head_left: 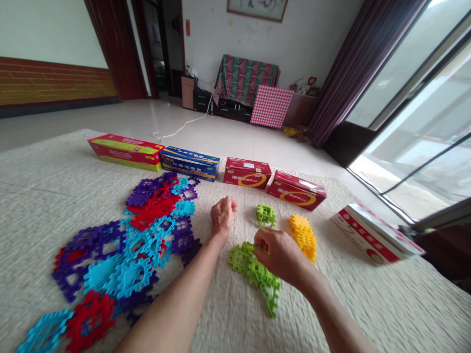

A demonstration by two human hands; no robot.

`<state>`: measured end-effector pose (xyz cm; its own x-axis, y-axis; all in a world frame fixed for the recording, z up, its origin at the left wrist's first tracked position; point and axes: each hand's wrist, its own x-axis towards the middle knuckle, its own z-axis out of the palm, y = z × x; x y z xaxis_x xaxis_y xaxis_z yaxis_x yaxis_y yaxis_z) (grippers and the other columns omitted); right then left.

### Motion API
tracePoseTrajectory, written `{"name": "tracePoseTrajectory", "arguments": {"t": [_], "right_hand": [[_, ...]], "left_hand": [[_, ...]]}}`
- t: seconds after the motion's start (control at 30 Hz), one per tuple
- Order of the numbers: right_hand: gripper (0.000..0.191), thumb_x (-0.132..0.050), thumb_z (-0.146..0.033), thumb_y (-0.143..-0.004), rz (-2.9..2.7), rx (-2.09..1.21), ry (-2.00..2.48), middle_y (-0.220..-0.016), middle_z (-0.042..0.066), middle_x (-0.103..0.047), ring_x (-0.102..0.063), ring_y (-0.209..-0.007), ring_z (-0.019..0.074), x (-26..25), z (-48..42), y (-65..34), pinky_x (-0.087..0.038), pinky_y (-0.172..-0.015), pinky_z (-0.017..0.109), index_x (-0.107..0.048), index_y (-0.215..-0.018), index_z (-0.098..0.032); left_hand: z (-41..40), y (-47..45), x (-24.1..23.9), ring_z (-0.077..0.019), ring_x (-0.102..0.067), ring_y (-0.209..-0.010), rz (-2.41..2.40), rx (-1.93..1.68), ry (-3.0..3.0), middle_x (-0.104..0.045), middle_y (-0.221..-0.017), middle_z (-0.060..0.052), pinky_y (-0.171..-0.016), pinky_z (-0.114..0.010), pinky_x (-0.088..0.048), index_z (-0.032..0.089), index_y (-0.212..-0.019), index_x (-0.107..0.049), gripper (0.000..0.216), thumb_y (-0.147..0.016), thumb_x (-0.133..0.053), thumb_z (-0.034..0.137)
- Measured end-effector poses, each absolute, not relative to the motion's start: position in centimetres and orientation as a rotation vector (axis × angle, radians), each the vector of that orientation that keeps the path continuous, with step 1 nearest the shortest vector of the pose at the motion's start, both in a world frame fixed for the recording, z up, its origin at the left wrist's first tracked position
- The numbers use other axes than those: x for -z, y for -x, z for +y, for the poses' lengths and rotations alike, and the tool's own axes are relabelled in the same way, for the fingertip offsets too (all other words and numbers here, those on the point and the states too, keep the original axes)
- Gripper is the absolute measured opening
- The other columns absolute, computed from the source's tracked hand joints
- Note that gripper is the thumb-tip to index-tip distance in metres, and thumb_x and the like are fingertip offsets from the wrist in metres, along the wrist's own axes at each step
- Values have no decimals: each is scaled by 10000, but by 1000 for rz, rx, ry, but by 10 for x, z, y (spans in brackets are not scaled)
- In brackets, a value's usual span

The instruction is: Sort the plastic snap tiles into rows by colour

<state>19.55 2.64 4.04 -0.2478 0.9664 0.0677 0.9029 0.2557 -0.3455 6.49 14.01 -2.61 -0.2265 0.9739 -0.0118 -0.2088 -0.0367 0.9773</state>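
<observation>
My left hand (222,215) is closed in a fist above the mat, with nothing showing in it. To its right, my right hand (279,251) is curled over a small heap of green notched building tiles (253,267), its fingertips pinched at the edge of one; the hand partly hides the heap. Just beyond my right hand lies a separate pair of green tiles (265,214). On its right side is a row of yellow tiles (304,234). Left of my left hand spreads a large pile of purple tiles (110,240), red tiles (156,203) and light blue tiles (134,277).
Along the far side of the cream mat (368,299) stand a red and green box (127,153), a blue box (189,164) and two dark red boxes (246,174). A white and red box (379,235) lies at the right. A white cable (184,125) crosses the floor.
</observation>
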Motion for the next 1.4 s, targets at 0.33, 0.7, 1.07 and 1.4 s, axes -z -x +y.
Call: {"name": "tracePoseTrajectory", "arguments": {"t": [0.33,0.7,1.07,1.4], "right_hand": [[117,-518,-137,-770,-2227,-212,1842,-894,45,-570,-556,-714,148,-33,27,-186,-365,-604,252,-534,-873,-190],[268,-584,-115,-668,-2385,-482,1558,-988,68,-593,-552,-972,207,-29,27,-191,-452,-852,343,-558,-924,-189],[179,-609,-194,-698,-2272,-448,1699,-945,75,-574,-550,-894,204,-23,23,-175,-453,-797,332,-572,-872,-178],[394,-595,-153,-748,-2090,14,1578,-1158,102,-509,-493,-1055,242,-18,44,-209,-426,-909,400,-508,-1131,-188]], "left_hand": [[139,-65,24,-138,-611,-573,1204,-1488,-951,-676,-663,-56,-534,-233,-445,155,-726,-665,388,-782,-492,497],[139,-65,26,-136,-619,-585,1198,-1488,-974,-685,-679,-63,-531,-226,-448,150,-730,-669,371,-801,-486,466],[140,-65,30,-138,-622,-589,1211,-1471,-979,-694,-699,-75,-493,-216,-426,143,-768,-683,394,-809,-474,474],[140,-65,28,-138,-620,-593,1208,-1483,-1006,-683,-680,-62,-543,-230,-455,146,-717,-671,392,-809,-474,472]]}}
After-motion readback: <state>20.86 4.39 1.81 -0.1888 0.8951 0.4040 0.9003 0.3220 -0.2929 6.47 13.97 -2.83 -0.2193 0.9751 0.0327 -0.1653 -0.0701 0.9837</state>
